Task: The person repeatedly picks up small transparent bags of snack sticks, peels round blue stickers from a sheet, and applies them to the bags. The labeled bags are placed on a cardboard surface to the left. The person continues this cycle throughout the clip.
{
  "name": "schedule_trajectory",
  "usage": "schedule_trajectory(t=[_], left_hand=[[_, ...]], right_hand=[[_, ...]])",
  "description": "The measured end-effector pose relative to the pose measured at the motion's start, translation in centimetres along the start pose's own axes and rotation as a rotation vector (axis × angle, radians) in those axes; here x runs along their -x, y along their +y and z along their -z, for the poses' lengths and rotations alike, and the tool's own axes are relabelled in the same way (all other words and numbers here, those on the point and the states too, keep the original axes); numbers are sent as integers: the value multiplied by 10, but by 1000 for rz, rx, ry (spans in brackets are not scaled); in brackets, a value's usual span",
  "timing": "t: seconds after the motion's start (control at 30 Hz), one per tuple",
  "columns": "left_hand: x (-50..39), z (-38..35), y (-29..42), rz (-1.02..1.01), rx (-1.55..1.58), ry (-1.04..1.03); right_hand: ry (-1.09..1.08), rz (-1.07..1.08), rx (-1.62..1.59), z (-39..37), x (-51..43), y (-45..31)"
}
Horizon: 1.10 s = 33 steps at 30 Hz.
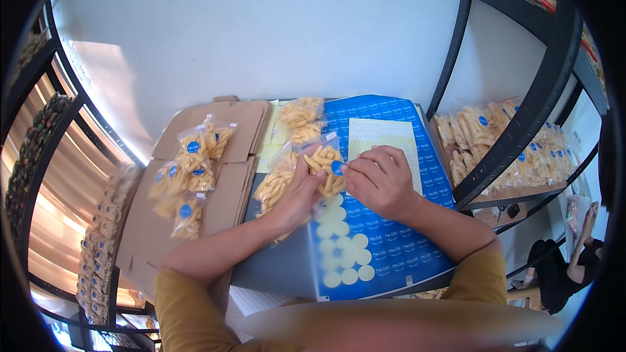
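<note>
My left hand (307, 187) grips a clear plastic bag of pale yellow stick snacks (326, 159) over the table. On the bag's right side is a round blue sticker (337, 167), pinched at its edge by the fingertips of my right hand (379, 181). Whether the sticker lies fully flat cannot be seen. Beneath my right hand spreads a blue sticker sheet (406, 234), with pale round gaps (349, 276) where stickers are gone. Unlabelled snack bags (275, 187) lie just left of the held one, partly behind my left hand.
Bags with blue stickers (188, 168) rest on folded cardboard (146, 220) at the left. More bags (301, 112) sit at the back. A printed paper (384, 129) lies on the sheet. Black metal racks (530, 102) flank the table. A person (562, 266) is at the far right.
</note>
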<state>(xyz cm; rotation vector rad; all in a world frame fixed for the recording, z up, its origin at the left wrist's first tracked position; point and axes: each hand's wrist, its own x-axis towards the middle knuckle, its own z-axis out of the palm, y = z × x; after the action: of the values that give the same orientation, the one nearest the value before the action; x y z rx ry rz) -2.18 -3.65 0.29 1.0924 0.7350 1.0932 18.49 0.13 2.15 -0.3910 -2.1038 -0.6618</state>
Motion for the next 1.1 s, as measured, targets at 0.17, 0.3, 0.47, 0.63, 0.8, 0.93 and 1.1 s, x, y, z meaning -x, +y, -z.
schedule_trajectory(t=[0.17,0.3,0.47,0.63,0.8,0.93,1.1], left_hand=[[-1,4,-4,0,-117,19],[-3,6,-10,-48,-169,1],[-3,10,-13,-84,-264,6],[-2,9,-13,-141,-350,4],[-1,7,-12,-141,-312,7],[-3,8,-10,-65,-249,20],[-3,7,-7,20,90,65]], right_hand=[[-30,-29,16,-2,0,0],[-51,-35,-6,-2,0,-1],[-74,-40,-33,-4,0,-4],[-92,-67,-65,-3,-1,-7],[-108,-83,-103,-3,-1,-6],[-142,-129,-195,-3,0,-4],[-210,-187,-362,1,1,-1]])
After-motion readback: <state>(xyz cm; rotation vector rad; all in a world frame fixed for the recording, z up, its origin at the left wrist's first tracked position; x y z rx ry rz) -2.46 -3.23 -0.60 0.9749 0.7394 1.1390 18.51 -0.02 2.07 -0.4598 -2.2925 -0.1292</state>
